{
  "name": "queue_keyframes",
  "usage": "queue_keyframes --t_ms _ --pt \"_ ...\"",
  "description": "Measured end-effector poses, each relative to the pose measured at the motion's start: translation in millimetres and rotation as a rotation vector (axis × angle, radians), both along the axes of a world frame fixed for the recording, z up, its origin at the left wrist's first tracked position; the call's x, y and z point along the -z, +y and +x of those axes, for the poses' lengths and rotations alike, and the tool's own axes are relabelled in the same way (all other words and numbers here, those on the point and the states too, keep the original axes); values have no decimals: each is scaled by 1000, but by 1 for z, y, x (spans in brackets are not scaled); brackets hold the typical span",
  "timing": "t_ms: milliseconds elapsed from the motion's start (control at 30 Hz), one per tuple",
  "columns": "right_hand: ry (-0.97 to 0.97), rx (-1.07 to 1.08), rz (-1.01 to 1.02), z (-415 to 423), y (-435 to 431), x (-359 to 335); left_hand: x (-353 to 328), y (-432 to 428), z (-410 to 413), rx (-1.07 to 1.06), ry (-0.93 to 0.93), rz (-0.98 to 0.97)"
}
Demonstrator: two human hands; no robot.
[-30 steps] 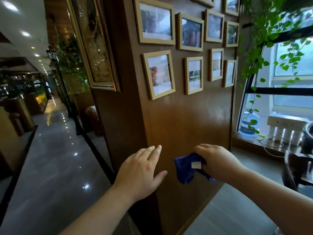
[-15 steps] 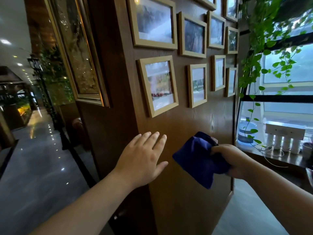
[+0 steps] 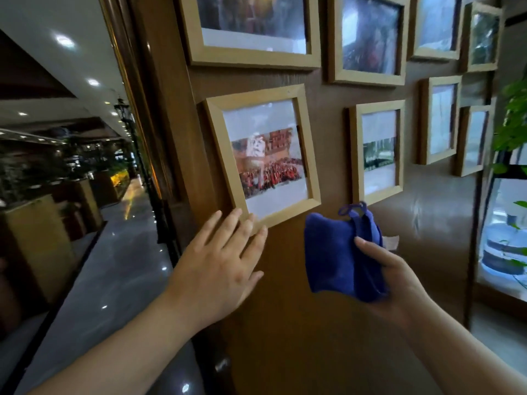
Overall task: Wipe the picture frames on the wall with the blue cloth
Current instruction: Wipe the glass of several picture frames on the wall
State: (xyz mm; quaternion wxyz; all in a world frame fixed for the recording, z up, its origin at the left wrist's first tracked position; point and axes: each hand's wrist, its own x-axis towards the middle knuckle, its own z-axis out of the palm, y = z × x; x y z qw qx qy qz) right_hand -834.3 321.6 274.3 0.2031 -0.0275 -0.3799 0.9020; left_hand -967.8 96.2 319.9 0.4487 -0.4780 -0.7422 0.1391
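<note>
Several light wooden picture frames hang on a brown wooden wall (image 3: pixel 313 323). The nearest frame (image 3: pixel 263 155) holds a photo with red figures and hangs slightly tilted. My left hand (image 3: pixel 222 263) lies flat and open on the wall, fingertips touching that frame's lower left corner. My right hand (image 3: pixel 390 280) grips a bunched blue cloth (image 3: pixel 339 252) just below and right of this frame. The cloth sits under a second frame (image 3: pixel 376 151) and is apart from both frames.
A large gold-framed picture (image 3: pixel 137 89) hangs on the wall's left side face. A shiny corridor floor (image 3: pixel 114 275) runs away to the left. At the right are green vine leaves (image 3: pixel 513 129), a window and a water jug (image 3: pixel 502 246).
Both hands rose along the wall and the view came closer. My left fingertips reached the frame's lower corner. The cloth moved up to just under the frames.
</note>
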Motion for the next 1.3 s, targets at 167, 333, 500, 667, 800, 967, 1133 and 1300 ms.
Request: queue_keyframes --t_ms 167,333,500,667,800,967,1133,1300 --pt "58 167 224 -30 16 -33 -7 4 -23 -92 47 65" --pt "109 395 469 -45 12 -62 -9 23 -40 -80 94 60" --pt "207 655 728 -53 13 -82 -12 43 -49 -110 54 131" --pt "249 854 1122 -81 28 -98 -11 49 -55 -126 101 202" --pt "434 903 1526 -108 38 -111 -7 46 -60 -124 142 278" --pt "575 965 1924 -143 37 -118 -3 42 -63 -196 202 331" --pt "688 886 2118 -144 24 -95 -1 42 -65 -147 254 350" --pt "807 817 2366 -138 32 -77 -2 42 -66 -166 245 354"
